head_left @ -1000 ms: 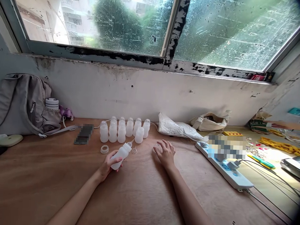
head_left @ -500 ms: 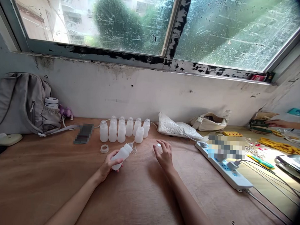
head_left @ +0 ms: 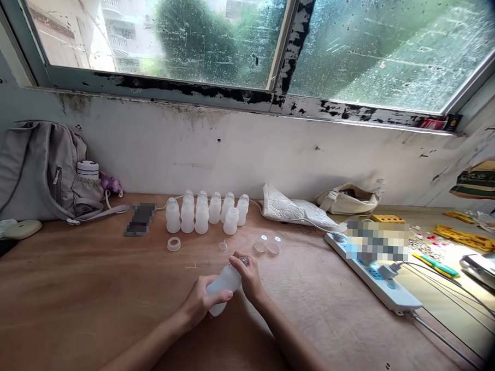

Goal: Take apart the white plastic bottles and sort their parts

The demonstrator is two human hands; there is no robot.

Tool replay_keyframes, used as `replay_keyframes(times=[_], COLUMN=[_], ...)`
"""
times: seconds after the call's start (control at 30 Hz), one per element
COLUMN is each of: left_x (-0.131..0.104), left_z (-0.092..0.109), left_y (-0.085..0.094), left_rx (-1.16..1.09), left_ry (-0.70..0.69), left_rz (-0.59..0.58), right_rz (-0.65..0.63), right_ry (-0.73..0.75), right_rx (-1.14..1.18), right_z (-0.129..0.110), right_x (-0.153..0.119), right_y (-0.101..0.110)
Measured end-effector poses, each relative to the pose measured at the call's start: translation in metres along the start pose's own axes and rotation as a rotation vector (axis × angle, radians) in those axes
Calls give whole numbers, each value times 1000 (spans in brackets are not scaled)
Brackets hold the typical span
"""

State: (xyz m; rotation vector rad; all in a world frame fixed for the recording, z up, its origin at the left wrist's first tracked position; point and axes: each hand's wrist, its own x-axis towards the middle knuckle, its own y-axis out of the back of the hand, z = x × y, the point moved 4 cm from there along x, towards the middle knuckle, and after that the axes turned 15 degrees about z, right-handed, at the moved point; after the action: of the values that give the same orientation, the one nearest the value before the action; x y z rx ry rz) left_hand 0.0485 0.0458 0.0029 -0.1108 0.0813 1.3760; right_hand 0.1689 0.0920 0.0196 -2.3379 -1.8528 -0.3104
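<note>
Btl [head_left: 226, 282] in L hand [head_left: 201, 302] — axis diag., top fwd-R.

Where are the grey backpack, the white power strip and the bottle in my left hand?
Grey backpack [head_left: 30, 170]: head view, on its front fabric.
White power strip [head_left: 408, 303]: head view, on the near end of its casing.
Bottle [head_left: 229, 279]: head view, on its translucent body.

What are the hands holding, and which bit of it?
A frosted white plastic bottle, tilted. The left hand wraps around its body, and the right hand's fingers are on its top end.
</note>
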Motion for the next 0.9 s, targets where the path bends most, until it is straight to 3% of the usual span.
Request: replay_keyframes(times=[0.33, 0.7, 0.9], left_x=[2, 3, 2], left_z=[-5, -13, -16], left_y=[1, 0, 2], left_rx=[-264, -373, -443], left_ry=[189, 250, 410], left_rz=[-149, -277, -444], right_rz=[48, 28, 9], right_ry=[51, 172, 89], right_rx=[-55, -78, -14], right_z=[-1, -14, -20], right_x=[-7, -13, -23], right_y=[2, 6, 4])
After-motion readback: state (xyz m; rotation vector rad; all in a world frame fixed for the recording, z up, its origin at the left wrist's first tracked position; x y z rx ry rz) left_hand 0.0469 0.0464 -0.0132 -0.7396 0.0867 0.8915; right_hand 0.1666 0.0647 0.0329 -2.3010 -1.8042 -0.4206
